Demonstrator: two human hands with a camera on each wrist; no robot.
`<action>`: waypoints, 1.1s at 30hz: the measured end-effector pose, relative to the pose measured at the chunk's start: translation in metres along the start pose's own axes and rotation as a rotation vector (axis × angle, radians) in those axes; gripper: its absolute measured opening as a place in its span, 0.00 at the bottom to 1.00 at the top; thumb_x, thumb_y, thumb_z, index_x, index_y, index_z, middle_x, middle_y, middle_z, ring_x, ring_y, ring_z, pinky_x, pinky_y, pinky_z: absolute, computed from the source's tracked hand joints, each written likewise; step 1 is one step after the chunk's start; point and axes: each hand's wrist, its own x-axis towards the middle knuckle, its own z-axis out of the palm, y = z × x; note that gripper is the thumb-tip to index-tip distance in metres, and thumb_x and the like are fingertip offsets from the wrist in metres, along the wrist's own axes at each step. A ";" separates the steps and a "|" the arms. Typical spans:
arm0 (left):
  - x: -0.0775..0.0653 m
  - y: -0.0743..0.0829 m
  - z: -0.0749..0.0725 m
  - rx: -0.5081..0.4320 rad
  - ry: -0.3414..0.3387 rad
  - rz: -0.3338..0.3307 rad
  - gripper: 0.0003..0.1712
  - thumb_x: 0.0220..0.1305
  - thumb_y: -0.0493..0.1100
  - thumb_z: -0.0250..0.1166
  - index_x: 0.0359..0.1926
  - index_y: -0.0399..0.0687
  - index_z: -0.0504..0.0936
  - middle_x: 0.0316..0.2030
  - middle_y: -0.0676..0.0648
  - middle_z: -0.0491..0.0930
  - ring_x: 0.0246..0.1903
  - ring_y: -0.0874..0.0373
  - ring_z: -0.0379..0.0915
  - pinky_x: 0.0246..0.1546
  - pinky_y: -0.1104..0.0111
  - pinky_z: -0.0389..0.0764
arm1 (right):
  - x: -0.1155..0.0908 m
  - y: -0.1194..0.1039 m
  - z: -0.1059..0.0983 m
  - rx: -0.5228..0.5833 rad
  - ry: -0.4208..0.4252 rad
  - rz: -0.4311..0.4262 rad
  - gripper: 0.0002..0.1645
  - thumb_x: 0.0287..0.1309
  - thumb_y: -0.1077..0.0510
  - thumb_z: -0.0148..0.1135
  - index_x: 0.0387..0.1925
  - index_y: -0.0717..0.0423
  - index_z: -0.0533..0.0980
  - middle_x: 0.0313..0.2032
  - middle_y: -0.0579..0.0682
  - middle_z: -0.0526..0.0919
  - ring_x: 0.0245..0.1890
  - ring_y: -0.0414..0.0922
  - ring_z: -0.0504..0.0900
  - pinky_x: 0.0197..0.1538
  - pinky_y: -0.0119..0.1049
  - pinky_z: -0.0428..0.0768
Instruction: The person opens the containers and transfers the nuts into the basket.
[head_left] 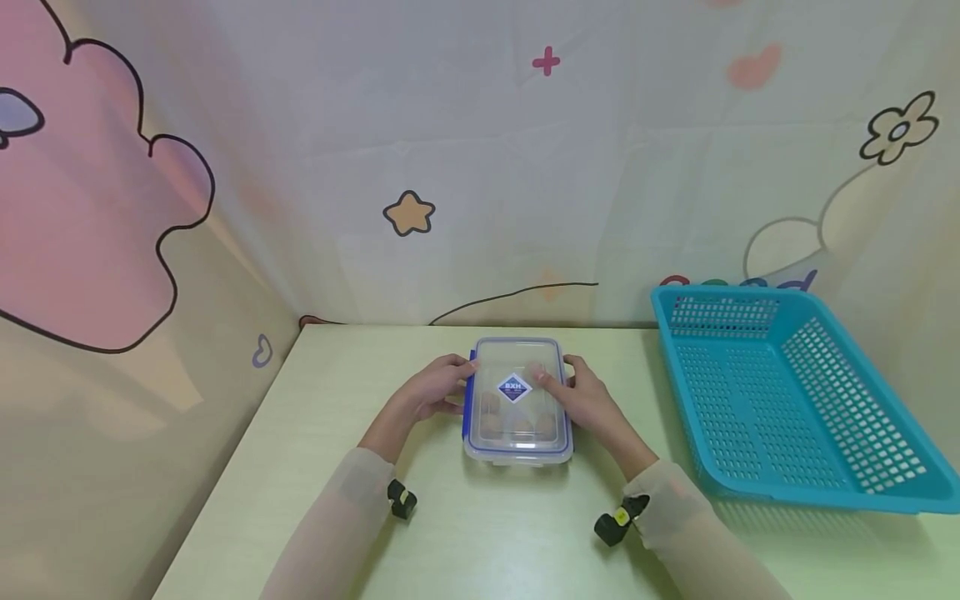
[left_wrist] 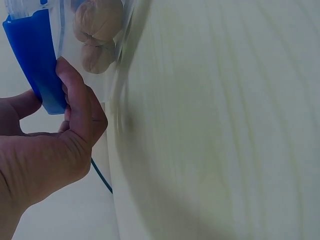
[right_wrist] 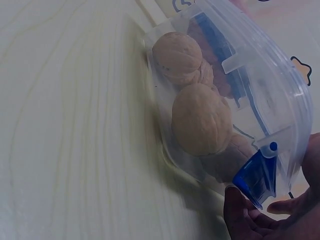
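A clear plastic food container (head_left: 517,437) with a blue-edged lid and a diamond-shaped label (head_left: 514,387) stands on the table. Walnuts (right_wrist: 202,120) show through its wall. My left hand (head_left: 435,385) is at its left side, where thumb and fingers pinch a blue latch (left_wrist: 40,65). On the opposite side, my right hand (head_left: 588,400) holds the container, thumb over the lid's right edge. In the right wrist view, that hand's fingers are at another blue latch (right_wrist: 257,177), which tilts outward from the wall.
To the right is a turquoise plastic basket (head_left: 701,450) with perforated sides. The pale wood-grain table (head_left: 330,400) meets a printed cloth backdrop (head_left: 480,167) at the back and left. A small black wrist camera (head_left: 402,498) is worn on each sleeve.
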 end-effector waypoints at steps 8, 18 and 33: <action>0.001 -0.001 0.001 -0.003 0.006 0.003 0.27 0.83 0.54 0.56 0.69 0.40 0.70 0.58 0.39 0.78 0.57 0.43 0.78 0.48 0.57 0.89 | 0.000 0.001 0.001 -0.003 0.006 0.006 0.61 0.69 0.24 0.57 0.83 0.59 0.50 0.75 0.71 0.64 0.73 0.67 0.68 0.72 0.65 0.70; 0.003 -0.002 0.001 -0.003 -0.003 0.025 0.26 0.84 0.53 0.53 0.69 0.40 0.69 0.58 0.40 0.78 0.57 0.44 0.78 0.47 0.59 0.88 | 0.000 0.000 0.000 -0.003 0.007 0.008 0.61 0.69 0.24 0.58 0.83 0.59 0.50 0.75 0.71 0.64 0.73 0.67 0.68 0.72 0.65 0.71; 0.002 0.000 0.003 0.023 0.006 0.025 0.25 0.86 0.52 0.50 0.69 0.38 0.69 0.56 0.40 0.78 0.54 0.45 0.79 0.46 0.57 0.87 | 0.000 0.000 0.000 0.012 0.001 -0.002 0.60 0.71 0.26 0.58 0.83 0.60 0.50 0.75 0.72 0.63 0.73 0.67 0.68 0.72 0.65 0.70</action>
